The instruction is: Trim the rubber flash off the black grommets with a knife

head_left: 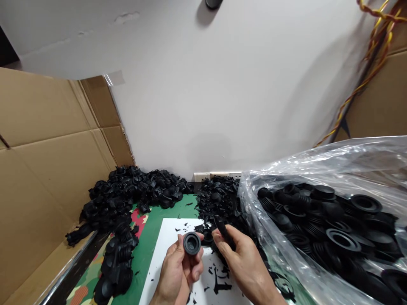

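My left hand (179, 267) is closed around a black ribbed rubber boot (192, 243), its round open end facing the camera. My right hand (243, 258) is just right of it, fingers pinched on a thin dark tool or strip (223, 231) that I cannot make out clearly. Both hands hover over a white sheet (165, 254) strewn with small black rubber trimmings (219, 284).
A heap of black rubber boots (127, 195) lies at the left and back on a green mat (152, 241). A pile of black offcuts (219, 199) sits behind the hands. A clear plastic bag (318, 169) of boots fills the right. Cardboard walls (47, 161) stand left; a white wall behind.
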The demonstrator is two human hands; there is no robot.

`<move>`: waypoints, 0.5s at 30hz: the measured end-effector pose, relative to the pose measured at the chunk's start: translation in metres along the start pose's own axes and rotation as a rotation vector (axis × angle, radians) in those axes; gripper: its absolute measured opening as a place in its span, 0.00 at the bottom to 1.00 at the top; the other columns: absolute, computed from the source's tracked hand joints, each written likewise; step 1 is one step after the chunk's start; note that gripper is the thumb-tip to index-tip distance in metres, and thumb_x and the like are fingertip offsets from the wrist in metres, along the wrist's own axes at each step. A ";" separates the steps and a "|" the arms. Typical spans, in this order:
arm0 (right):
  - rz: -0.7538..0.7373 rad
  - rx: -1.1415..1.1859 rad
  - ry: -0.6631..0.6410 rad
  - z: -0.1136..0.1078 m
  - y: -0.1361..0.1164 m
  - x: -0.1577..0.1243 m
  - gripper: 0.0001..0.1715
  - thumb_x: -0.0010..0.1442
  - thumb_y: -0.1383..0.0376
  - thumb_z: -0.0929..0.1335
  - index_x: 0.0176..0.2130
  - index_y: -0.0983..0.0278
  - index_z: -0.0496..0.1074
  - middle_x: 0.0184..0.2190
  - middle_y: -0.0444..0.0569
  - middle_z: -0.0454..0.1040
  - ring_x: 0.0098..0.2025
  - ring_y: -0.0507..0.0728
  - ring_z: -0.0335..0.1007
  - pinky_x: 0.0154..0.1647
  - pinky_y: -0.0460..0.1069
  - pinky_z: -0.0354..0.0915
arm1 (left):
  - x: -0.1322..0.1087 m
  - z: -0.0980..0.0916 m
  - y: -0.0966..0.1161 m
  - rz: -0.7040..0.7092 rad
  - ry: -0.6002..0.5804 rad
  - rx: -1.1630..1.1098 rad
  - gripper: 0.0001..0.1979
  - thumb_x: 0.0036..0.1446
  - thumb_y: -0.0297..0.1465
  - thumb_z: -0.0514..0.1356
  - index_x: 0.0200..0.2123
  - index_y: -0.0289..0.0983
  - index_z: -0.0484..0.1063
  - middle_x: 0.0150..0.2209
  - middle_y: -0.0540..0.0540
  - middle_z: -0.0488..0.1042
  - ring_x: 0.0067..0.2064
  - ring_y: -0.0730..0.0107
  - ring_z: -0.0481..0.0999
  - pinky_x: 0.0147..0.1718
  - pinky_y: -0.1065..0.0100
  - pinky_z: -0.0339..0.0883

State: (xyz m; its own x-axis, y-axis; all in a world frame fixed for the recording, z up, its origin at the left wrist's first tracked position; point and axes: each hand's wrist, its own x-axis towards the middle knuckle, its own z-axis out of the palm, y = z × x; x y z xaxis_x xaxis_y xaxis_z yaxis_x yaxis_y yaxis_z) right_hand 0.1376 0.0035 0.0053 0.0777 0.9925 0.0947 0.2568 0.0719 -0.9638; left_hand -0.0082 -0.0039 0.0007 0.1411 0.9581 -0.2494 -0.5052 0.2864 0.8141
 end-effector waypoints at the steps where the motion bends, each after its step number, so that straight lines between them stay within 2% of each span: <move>1: 0.000 -0.011 -0.009 0.000 0.000 0.000 0.20 0.54 0.50 0.60 0.24 0.62 0.66 0.22 0.46 0.68 0.28 0.57 0.63 0.28 0.48 0.58 | 0.000 0.000 0.000 0.002 -0.006 -0.003 0.25 0.48 0.49 0.62 0.35 0.31 0.74 0.21 0.50 0.69 0.17 0.79 0.61 0.19 0.73 0.48; 6: 0.021 -0.033 -0.032 0.000 0.002 0.000 0.20 0.54 0.50 0.59 0.25 0.62 0.66 0.23 0.46 0.68 0.28 0.57 0.63 0.27 0.48 0.57 | 0.002 -0.002 -0.002 0.000 -0.008 -0.008 0.25 0.49 0.49 0.62 0.38 0.32 0.74 0.22 0.50 0.70 0.17 0.80 0.61 0.19 0.74 0.47; 15: 0.023 -0.052 -0.020 -0.001 0.007 0.001 0.20 0.54 0.50 0.60 0.26 0.62 0.68 0.23 0.46 0.70 0.28 0.57 0.63 0.27 0.48 0.57 | 0.006 -0.006 -0.006 -0.004 0.056 -0.001 0.25 0.47 0.48 0.63 0.35 0.31 0.74 0.23 0.49 0.71 0.15 0.83 0.60 0.16 0.75 0.44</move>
State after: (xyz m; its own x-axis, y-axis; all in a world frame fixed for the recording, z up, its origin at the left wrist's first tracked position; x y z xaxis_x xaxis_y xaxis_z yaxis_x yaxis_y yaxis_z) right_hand 0.1400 0.0051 -0.0009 0.0648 0.9957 0.0667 0.3052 0.0439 -0.9513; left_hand -0.0094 0.0004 -0.0090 0.0953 0.9547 -0.2819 -0.5056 0.2904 0.8125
